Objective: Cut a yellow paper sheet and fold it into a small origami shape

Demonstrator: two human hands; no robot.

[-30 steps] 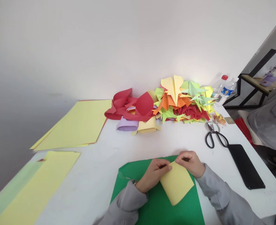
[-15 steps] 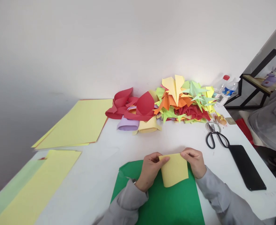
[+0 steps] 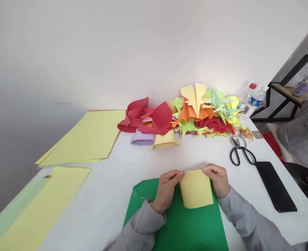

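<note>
A small yellow piece of paper (image 3: 196, 190), bent over at its left side, is held upright between my hands above a green sheet (image 3: 193, 230). My left hand (image 3: 167, 190) pinches its upper left corner between thumb and fingers. At the upper right corner, my right hand (image 3: 218, 179) grips it the same way. The paper's lower edge curves slightly, and the fingers behind it are partly hidden.
Large yellow sheets (image 3: 83, 139) and yellow strips (image 3: 44, 205) lie left. Behind are red paper shapes (image 3: 163, 116) and a pile of folded paper (image 3: 195, 111). Scissors (image 3: 239, 150), a black flat object (image 3: 276, 188) and bottles (image 3: 255, 101) are right. Another person's grey sleeve (image 3: 297, 136) shows.
The left thumb has slid left to the paper's corner, off its face. The paper has shifted slightly right and lies flatter, its lower right corner swung outward.
</note>
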